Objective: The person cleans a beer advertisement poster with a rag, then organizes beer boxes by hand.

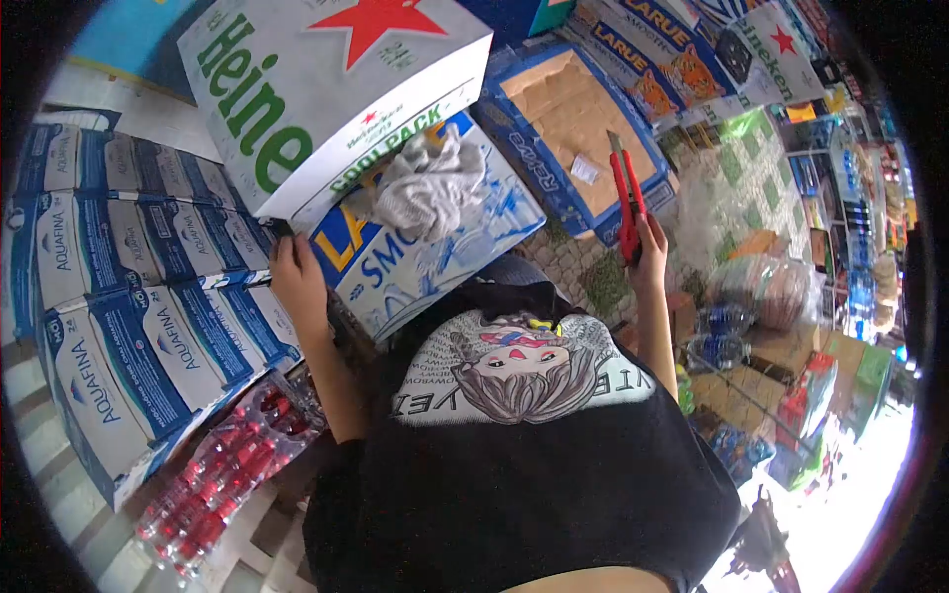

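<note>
My right hand (649, 255) is wrapped round a red box cutter (626, 193) with its blade out and pointing up. Below and left of a large Heineken carton (336, 89), my left hand (296, 269) is at the carton's lower corner beside the Larue box. Something small and dark is at its fingertips, too unclear to name. A grey-white cloth (432, 193) lies crumpled on the Larue Smooth box (425, 272) in front of me. The blue tray-like box with brown cardboard (561, 119) lies beyond the cutter.
Stacked Aquafina cartons (168, 346) stand at the left, with a pack of red-filled bottles (222, 474) below them. Larue cartons (657, 59) are at the top right. Wrapped bottles (727, 336) and more boxes crowd the right side over the patterned floor (746, 178).
</note>
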Demonstrator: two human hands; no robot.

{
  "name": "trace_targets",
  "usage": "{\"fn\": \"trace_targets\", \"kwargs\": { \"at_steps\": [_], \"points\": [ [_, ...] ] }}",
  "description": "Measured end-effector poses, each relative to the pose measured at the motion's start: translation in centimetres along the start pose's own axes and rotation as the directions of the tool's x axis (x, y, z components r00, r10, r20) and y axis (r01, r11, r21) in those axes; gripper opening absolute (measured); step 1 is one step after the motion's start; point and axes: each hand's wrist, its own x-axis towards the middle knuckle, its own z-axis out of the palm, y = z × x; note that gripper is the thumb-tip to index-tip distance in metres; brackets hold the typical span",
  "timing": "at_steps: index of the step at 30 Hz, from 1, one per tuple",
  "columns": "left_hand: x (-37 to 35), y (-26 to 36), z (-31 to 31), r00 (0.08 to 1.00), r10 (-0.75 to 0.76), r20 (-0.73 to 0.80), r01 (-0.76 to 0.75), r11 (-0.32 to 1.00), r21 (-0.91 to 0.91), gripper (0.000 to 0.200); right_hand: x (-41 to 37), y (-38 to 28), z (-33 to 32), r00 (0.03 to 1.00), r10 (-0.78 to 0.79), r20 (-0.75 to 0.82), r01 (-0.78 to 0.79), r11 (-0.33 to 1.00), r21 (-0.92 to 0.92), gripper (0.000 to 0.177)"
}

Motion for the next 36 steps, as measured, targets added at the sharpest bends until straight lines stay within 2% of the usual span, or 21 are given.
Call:
{"fn": "trace_targets", "kwargs": {
  "at_steps": [2, 4, 8, 10, 11, 12, 14, 15, 17, 18, 20, 22, 24, 26, 28, 29, 31, 36],
  "points": [
    [-0.3, 0.3, -0.1, 0.995, -0.102, -0.012, 0.101, 0.993, -0.062, 0.021, 2.5, 0.1, -0.6, 1.000, -0.031, 0.006, 0.031, 1.000, -0.005, 0.023],
    [-0.5, 0.5, -0.3, 0.985, -0.168, -0.034, 0.167, 0.986, -0.016, 0.019, 4.0, -0.3, -1.0, 0.994, 0.037, 0.104, -0.031, 0.998, -0.057, 0.025],
    [-1.1, 3.0, -1.9, 0.989, -0.134, -0.057, 0.133, 0.991, -0.012, 0.015, 7.4, -0.1, -1.8, 0.986, 0.049, 0.162, -0.034, 0.995, -0.098, 0.026],
    [-1.3, 6.1, -2.3, 0.987, -0.090, -0.133, 0.080, 0.994, -0.080, 0.010, 8.8, 0.1, -1.9, 0.981, 0.102, 0.163, -0.086, 0.991, -0.104, 0.026],
    [-1.3, 7.6, -2.2, 0.986, -0.103, -0.135, 0.083, 0.985, -0.149, 0.006, 9.7, 0.5, -2.3, 0.975, 0.120, 0.186, -0.102, 0.989, -0.102, 0.025],
    [-1.2, 9.4, -2.2, 0.984, -0.107, -0.139, 0.087, 0.986, -0.141, 0.006, 10.5, 0.8, -2.4, 0.973, 0.124, 0.195, -0.106, 0.989, -0.102, 0.025],
    [-0.9, 12.6, -1.6, 0.999, -0.034, 0.006, 0.034, 0.971, -0.236, 0.009, 11.8, 1.1, -2.4, 0.958, 0.181, 0.224, -0.180, 0.983, -0.024, 0.024],
    [-0.9, 13.8, -0.8, 0.999, -0.038, 0.005, 0.038, 0.972, -0.233, 0.009, 12.3, 0.9, -2.4, 0.956, 0.184, 0.228, -0.183, 0.983, -0.027, 0.024],
    [-0.9, 15.6, 0.6, 0.993, -0.052, 0.102, 0.088, 0.917, -0.389, 0.013, 13.2, 0.6, -2.5, 0.941, 0.205, 0.268, -0.205, 0.978, -0.029, 0.023],
    [-0.9, 16.1, 1.2, 0.993, -0.058, 0.101, 0.092, 0.918, -0.385, 0.013, 13.5, 0.5, -2.7, 0.939, 0.209, 0.273, -0.208, 0.978, -0.032, 0.023],
    [-1.0, 16.9, 2.2, 0.964, -0.041, 0.262, 0.127, 0.938, -0.323, 0.016, 14.1, 0.5, -3.0, 0.931, 0.238, 0.277, -0.230, 0.971, -0.059, 0.023],
    [-1.1, 18.4, 3.4, 0.968, -0.005, 0.250, 0.093, 0.936, -0.341, 0.019, 14.6, 1.2, -3.4, 0.929, 0.252, 0.272, -0.242, 0.968, -0.070, 0.024],
    [-1.3, 19.8, 4.7, 0.967, 0.091, 0.240, -0.004, 0.941, -0.339, 0.020, 15.0, 1.7, -4.3, 0.932, 0.262, 0.252, -0.251, 0.965, -0.077, 0.024],
    [-1.3, 21.3, 5.7, 0.970, 0.086, 0.228, -0.009, 0.948, -0.319, 0.020, 15.2, 1.9, -4.6, 0.922, 0.295, 0.252, -0.288, 0.955, -0.064, 0.024],
    [-1.1, 21.3, 6.1, 0.957, 0.191, 0.220, -0.149, 0.970, -0.194, 0.020, 14.9, 2.1, -4.2, 0.920, 0.315, 0.235, -0.303, 0.949, -0.086, 0.025],
    [-1.1, 21.7, 6.2, 0.957, 0.189, 0.219, -0.148, 0.970, -0.192, 0.020, 15.0, 1.9, -4.3, 0.919, 0.316, 0.236, -0.302, 0.949, -0.093, 0.025],
    [-0.9, 22.1, 6.4, 0.931, 0.164, 0.327, -0.118, 0.981, -0.154, 0.018, 15.1, 1.9, -4.3, 0.917, 0.316, 0.243, -0.301, 0.948, -0.099, 0.025],
    [-0.7, 21.7, 7.4, 0.955, 0.169, 0.244, -0.120, 0.971, -0.205, 0.014, 15.3, 2.5, -4.4, 0.924, 0.308, 0.228, -0.305, 0.951, -0.049, 0.026]
  ]
}}
